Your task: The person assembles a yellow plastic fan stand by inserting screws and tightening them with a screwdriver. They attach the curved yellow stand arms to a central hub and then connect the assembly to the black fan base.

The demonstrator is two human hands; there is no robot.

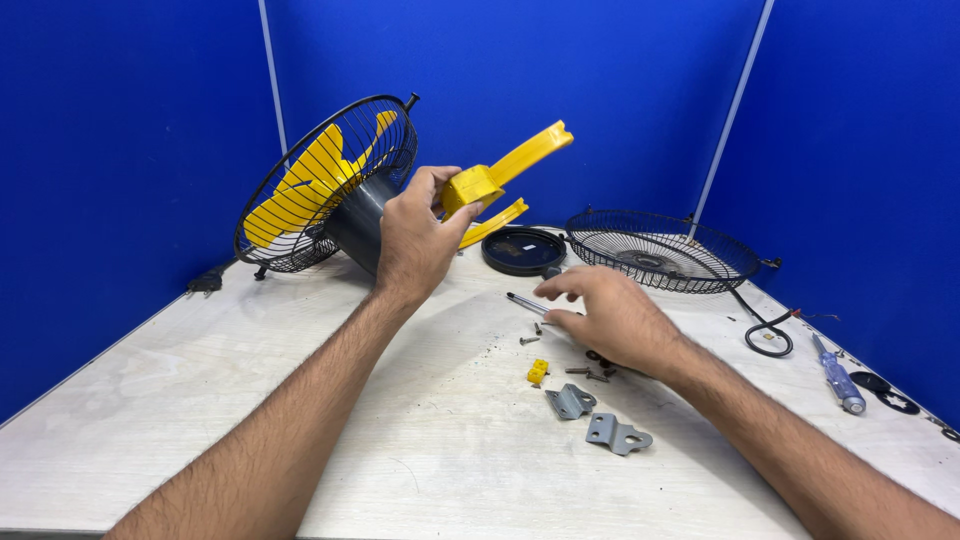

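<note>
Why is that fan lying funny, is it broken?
It looks taken apart, not smashed. The black wire-caged fan with yellow blades is tipped on its side, its other black wire grille lies separate, and small screws and grey metal brackets are scattered on the pale wooden table.

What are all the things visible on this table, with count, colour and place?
fan: 1, black cage, yellow blades, far left, tilted
yellow bracket: 1, yellow, in left hand
round cap: 1, black, centre back
loose grille: 1, black, right back
screwdriver: 1, blue, right edge
thin tool: 1, metal, by right hand
metal plates: 2, grey, centre front
small clip: 1, yellow, centre
screws: several, dark, centre
table: 1, pale wood
left hand: grips bracket
right hand: over screws
</note>
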